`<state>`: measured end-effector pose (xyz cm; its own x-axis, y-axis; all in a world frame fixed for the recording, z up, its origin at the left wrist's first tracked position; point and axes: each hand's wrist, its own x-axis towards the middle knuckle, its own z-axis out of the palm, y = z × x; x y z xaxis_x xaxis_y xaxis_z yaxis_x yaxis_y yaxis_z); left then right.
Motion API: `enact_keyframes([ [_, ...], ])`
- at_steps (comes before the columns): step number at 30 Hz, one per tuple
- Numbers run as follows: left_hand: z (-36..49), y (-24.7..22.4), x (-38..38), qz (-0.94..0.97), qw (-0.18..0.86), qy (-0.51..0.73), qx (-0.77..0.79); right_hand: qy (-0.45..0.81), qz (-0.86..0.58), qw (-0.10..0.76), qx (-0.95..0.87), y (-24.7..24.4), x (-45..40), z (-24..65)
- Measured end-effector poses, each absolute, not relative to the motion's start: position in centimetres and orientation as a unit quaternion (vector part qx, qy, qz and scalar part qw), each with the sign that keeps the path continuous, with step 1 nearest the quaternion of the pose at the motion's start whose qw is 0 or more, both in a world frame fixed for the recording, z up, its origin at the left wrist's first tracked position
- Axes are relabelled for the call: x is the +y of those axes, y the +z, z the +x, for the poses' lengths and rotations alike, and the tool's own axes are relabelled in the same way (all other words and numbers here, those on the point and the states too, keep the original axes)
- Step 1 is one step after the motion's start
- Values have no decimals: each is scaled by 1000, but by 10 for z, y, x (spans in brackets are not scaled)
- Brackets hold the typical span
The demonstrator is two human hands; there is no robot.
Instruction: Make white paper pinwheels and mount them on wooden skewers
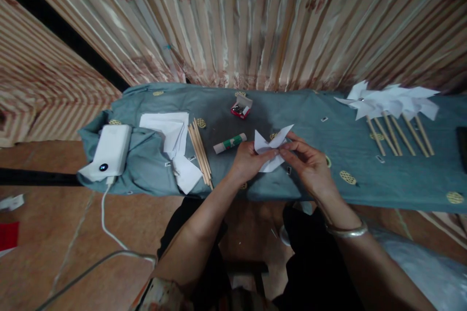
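Between my two hands is a white paper pinwheel [270, 145] with its blades folded in toward the middle. My left hand [248, 159] grips its left side, the thumb pressed on the paper. With thumb and fingers pinched near the centre, my right hand [304, 158] holds the other side; whether a small pin sits there I cannot make out. A glue stick [229, 143] with a green label lies just left of the pinwheel. Behind it stands an open little red and white box [241, 107] with small metal pieces inside.
Several wooden sticks [200, 153] lie beside white paper sheets [171, 131] on the left. A white power bank [111, 150] with a cable rests at the left end. Finished pinwheels on sticks [397, 102] lie at right on the green cloth [306, 107]. A pleated curtain [255, 24] hangs behind.
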<state>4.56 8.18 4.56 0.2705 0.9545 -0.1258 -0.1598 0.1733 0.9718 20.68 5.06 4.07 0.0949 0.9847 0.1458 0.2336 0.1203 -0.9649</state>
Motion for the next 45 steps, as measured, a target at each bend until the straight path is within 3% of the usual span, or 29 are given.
enact_keyframes([
  [5, 43, 46, 80, 443, 654, 435, 433, 441, -525, 556, -470, 45, 52, 198],
  [11, 41, 48, 79, 413, 669, 428, 446, 501, -522, 533, -439, 49, 51, 195],
  [31, 40, 49, 78, 433, 646, 442, 448, 431, -547, 559, -450, 53, 51, 185],
  [45, 42, 47, 77, 496, 568, 444, 484, 400, -548, 583, -446, 56, 52, 180],
])
